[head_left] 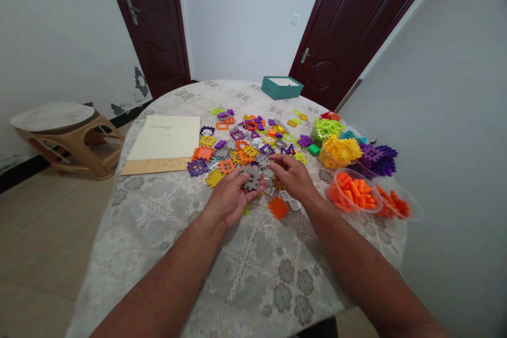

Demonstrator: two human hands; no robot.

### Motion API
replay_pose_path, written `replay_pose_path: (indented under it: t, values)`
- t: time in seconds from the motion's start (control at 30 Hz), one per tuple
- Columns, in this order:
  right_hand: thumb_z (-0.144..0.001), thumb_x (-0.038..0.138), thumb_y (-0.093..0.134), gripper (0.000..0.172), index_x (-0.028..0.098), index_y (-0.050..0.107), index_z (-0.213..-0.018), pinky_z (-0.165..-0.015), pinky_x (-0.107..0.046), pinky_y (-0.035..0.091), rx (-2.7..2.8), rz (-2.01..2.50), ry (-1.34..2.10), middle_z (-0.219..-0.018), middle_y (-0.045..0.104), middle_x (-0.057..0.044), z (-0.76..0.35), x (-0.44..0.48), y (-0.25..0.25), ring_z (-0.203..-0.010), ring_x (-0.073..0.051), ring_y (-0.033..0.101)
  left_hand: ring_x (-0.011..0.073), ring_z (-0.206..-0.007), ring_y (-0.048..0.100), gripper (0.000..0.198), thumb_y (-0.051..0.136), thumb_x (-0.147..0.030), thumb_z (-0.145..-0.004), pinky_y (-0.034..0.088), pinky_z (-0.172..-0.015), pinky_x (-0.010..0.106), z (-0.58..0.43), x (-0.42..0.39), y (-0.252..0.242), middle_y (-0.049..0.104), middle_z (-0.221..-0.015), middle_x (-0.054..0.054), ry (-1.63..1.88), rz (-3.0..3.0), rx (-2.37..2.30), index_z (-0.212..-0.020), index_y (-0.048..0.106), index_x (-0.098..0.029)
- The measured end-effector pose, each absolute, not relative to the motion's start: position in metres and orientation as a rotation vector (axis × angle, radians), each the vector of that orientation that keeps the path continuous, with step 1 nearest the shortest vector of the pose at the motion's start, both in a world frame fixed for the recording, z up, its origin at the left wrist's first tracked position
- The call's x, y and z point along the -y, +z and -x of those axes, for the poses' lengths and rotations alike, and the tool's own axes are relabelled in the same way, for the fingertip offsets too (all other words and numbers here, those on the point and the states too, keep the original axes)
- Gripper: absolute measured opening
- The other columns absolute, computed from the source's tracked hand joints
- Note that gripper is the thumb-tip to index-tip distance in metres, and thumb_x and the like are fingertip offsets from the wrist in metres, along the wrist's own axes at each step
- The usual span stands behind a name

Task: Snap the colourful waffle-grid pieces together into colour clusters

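Note:
My left hand (228,196) is palm-up at the near edge of a heap of interlocking plastic building pieces. It holds a grey toothed square building piece (251,178) between thumb and fingers. My right hand (292,173) reaches in from the other side, thumb and fingers curled together at the heap. Its fingertips are beside another grey building piece (263,161); whether they grip it is unclear. An orange square piece (278,208) lies just below the hands. Purple, yellow, orange and white pieces, such as a purple frame (197,167), spread behind them.
To the right stand clear tubs of sorted pieces: an orange tub (354,191), yellow pieces (339,150), green pieces (327,129) and purple pieces (378,158). A teal box (282,87) is at the back. A cream board (165,137) lies left; a stool (67,134) stands beyond the table (158,253).

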State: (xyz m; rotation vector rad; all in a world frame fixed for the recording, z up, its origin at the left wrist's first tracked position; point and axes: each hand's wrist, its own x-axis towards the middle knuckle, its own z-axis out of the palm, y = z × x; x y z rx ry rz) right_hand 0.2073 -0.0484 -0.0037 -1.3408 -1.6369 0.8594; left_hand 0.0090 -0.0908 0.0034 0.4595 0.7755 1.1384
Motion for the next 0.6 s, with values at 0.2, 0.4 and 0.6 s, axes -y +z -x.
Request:
replay_pose_path:
  t: [0.2,0.4,0.6]
  values:
    - [-0.093,0.029,0.060,0.023,0.020,0.075,-0.108,-0.089,-0.038,0.053,1.950,1.477,0.320,-0.103,0.076,-0.008,-0.244,0.034,-0.015,-0.092,-0.022,0.068,0.0271,-0.092,0.079,0.015,0.051,-0.008,-0.096,0.064,-0.090,0.049,0.007,0.080,0.008,0.077,-0.099,0.017,1.264,-0.340,-0.818,-0.105,0.058,-0.017]
    - [-0.097,0.030,0.062,0.035,0.021,0.066,-0.130,-0.100,-0.040,0.050,2.301,1.457,0.169,-0.132,0.067,-0.014,-0.233,0.048,-0.034,-0.119,-0.028,0.063,0.0295,-0.098,0.077,0.018,0.053,-0.022,-0.100,0.064,-0.090,0.045,0.011,0.073,0.002,0.075,-0.099,0.018,1.293,-0.242,-0.829,-0.116,0.060,-0.016]
    - [-0.100,0.029,0.057,0.014,0.022,0.070,-0.098,-0.086,-0.035,0.048,2.350,1.586,0.068,-0.106,0.071,-0.011,-0.220,0.046,-0.029,-0.097,-0.024,0.063,0.0295,-0.102,0.075,0.018,0.054,-0.025,-0.099,0.064,-0.091,0.046,0.008,0.074,0.000,0.075,-0.099,0.017,1.281,-0.243,-0.810,-0.114,0.062,-0.018]
